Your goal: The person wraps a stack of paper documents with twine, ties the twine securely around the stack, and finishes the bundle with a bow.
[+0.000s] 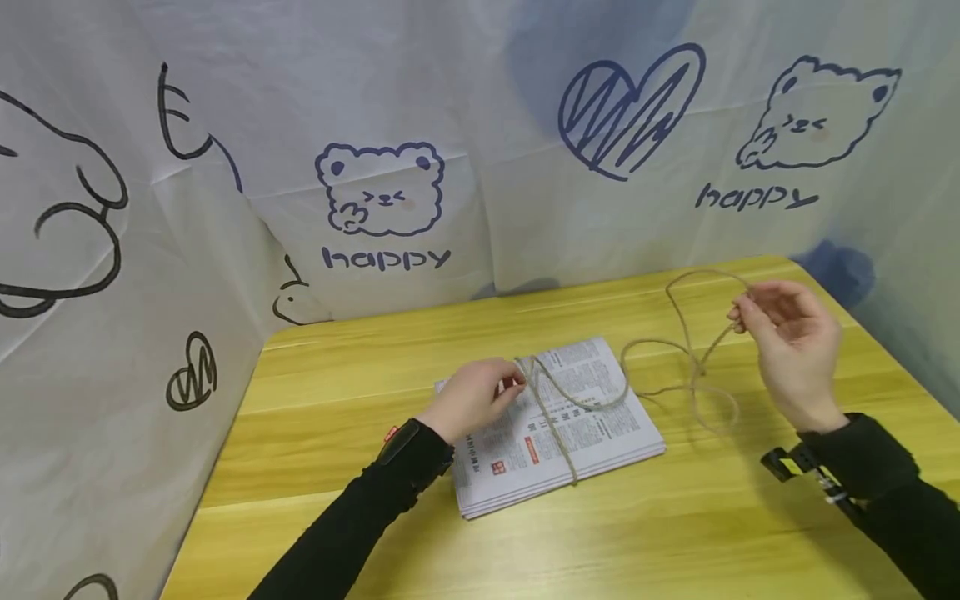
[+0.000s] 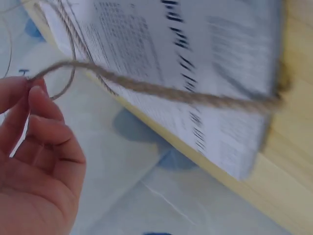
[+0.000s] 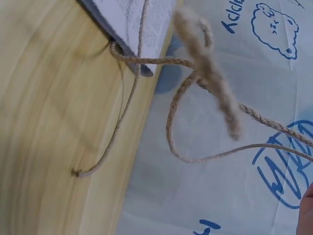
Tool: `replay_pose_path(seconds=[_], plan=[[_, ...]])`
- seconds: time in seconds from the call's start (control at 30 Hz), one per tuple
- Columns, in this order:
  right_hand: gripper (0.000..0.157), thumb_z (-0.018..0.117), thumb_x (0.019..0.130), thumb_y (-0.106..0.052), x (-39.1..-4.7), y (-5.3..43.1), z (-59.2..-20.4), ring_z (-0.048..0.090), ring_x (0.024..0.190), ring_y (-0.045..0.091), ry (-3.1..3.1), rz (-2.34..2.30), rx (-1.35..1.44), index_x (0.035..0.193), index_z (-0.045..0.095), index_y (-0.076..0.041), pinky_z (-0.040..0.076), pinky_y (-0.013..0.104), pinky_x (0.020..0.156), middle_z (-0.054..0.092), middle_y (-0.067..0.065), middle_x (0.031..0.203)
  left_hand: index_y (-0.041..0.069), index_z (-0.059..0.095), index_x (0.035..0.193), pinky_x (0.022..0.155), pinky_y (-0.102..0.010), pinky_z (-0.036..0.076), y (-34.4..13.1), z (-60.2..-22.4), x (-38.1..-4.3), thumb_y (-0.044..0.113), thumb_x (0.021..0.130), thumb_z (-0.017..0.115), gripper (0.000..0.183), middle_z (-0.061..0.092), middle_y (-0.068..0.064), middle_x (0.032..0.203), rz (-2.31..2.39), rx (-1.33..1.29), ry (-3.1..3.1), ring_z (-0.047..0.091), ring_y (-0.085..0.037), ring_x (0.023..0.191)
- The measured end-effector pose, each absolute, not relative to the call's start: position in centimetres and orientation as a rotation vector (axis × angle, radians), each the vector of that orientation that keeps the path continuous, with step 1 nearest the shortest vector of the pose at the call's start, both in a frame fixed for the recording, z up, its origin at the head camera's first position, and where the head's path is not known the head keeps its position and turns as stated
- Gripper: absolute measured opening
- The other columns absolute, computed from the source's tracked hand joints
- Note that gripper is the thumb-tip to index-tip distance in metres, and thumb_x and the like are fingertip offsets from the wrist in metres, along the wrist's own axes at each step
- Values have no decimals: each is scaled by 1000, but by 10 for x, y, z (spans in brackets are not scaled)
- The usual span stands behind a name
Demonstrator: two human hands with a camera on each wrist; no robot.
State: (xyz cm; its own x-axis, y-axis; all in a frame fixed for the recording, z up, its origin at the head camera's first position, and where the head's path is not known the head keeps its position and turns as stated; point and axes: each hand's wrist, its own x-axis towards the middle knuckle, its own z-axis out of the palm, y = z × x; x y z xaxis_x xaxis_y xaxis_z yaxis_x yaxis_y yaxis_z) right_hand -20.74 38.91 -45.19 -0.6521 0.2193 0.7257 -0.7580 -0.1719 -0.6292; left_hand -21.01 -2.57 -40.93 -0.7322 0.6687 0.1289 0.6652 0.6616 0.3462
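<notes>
A flat stack of folded newspapers (image 1: 592, 425) lies on the wooden table, with twine (image 1: 553, 425) running across its top and over its near edge. At the stack's upper left, my left hand (image 1: 474, 396) pinches the twine between thumb and fingertip; the left wrist view shows this twine (image 2: 161, 90) stretched over the printed page. Off to the right, my right hand (image 1: 798, 354) is raised above the table and pinches a loose length of twine. Between this hand and the stack the twine hangs in loops (image 3: 171, 122). One cut end (image 3: 77, 173) appears over the wood.
The yellow wood-grain table (image 1: 322, 433) extends around the stack. Behind it hangs a pale cloth (image 1: 517, 225) with drawn bears, hearts and lettering; another cloth side (image 1: 112, 417) borders the table's left.
</notes>
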Motion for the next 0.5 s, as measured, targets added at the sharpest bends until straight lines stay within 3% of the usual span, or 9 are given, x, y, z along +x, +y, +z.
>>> replay_pose_path(seconds=[0.2, 0.27, 0.5], plan=[[30, 52, 83, 24, -198, 363, -432, 60, 87, 33, -1480, 1900, 686, 113, 45, 24, 51, 31, 72, 56, 33, 103, 16, 69, 95, 70, -28, 47, -11, -417, -211, 26, 94, 59, 14, 63, 5, 83, 433, 1170, 2806, 54, -10, 72], [32, 53, 84, 22, -215, 379, -459, 60, 90, 33, -1550, 1888, 720, 115, 46, 21, 50, 30, 73, 56, 33, 106, 17, 66, 91, 64, -27, 45, -14, -415, -211, 31, 96, 57, 17, 60, 5, 78, 445, 1089, 2825, 52, -11, 67], [41, 53, 86, 19, -238, 387, -495, 55, 97, 38, -1761, 1848, 703, 125, 45, 14, 49, 34, 76, 50, 35, 115, 17, 54, 81, 52, -27, 33, -38, -404, -216, 40, 98, 49, 29, 48, 1, 63, 590, 846, 2932, 45, -13, 54]])
